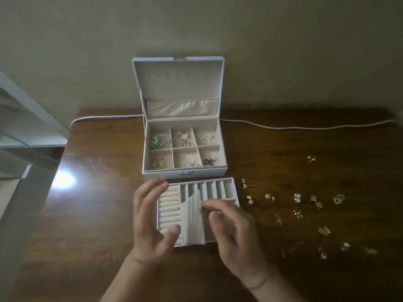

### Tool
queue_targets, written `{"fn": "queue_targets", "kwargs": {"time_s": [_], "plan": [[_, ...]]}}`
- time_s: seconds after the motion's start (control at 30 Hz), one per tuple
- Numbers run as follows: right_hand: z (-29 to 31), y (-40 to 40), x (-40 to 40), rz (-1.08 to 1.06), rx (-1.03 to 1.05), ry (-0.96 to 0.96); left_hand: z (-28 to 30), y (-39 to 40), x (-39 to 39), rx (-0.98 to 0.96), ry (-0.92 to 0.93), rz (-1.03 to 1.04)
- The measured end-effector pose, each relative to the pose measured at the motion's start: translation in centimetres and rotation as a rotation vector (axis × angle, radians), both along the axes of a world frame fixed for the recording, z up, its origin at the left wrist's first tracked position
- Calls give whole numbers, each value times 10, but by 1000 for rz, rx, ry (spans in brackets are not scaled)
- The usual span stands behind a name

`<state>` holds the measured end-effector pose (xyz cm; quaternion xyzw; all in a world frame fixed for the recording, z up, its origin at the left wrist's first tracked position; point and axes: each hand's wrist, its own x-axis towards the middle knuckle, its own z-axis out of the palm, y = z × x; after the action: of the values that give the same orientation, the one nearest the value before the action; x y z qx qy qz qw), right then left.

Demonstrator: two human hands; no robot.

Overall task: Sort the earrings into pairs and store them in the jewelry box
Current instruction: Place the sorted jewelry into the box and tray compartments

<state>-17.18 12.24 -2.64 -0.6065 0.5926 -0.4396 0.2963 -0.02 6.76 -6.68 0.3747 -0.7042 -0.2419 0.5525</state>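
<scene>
A white jewelry box (pixel 185 173) stands open on the wooden table, its six compartments holding earrings and rings. In front of it lies its removable tray (pixel 229 188) with ring rolls and narrow slots. A beige divider insert (pixel 193 223) is lifted and tilted above the tray. My right hand (pixel 235 234) pinches the insert's upper right edge. My left hand (pixel 152 221) hovers at the insert's left side with fingers spread and relaxed. Several small earrings (pixel 297 198) lie in loose pairs on the table to the right.
A white cable (pixel 283 127) runs along the table's back edge behind the box. A bright light reflection (pixel 64 179) marks the table at the left. The table's left edge borders a white ledge (pixel 32 118). A wall rises behind.
</scene>
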Motion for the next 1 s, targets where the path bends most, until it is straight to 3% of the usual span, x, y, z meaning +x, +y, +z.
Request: {"fn": "queue_targets", "kwargs": {"time_s": [0.07, 0.13, 0.2, 0.27, 0.4, 0.53, 0.7, 0.8, 1.0], "plan": [[-3, 4, 30, 201, 55, 77, 37, -18, 2, -48, 217, 60], [-23, 6, 51, 369, 125, 380, 59, -36, 8, -27, 290, 110], [-42, 6, 61, 531, 270, 672, 57, -56, 9, 102, 204, 158], [-57, 11, 63, 658, 313, 828, 32, -70, 6, 230, 32, 238], [-82, 28, 50, 672, 117, 803, -32, -58, -2, 293, -206, 290], [-84, 34, 12, 439, -24, 528, -68, -31, -3, 309, -488, 203], [-86, 28, -70, -77, 60, 544, -70, -33, -6, 318, -831, 75], [-81, 21, -117, -333, 171, 552, -71, -35, -10, 310, -883, 85], [-67, -38, -223, -611, 334, 469, -80, -37, -18, 256, -811, 157]]}}
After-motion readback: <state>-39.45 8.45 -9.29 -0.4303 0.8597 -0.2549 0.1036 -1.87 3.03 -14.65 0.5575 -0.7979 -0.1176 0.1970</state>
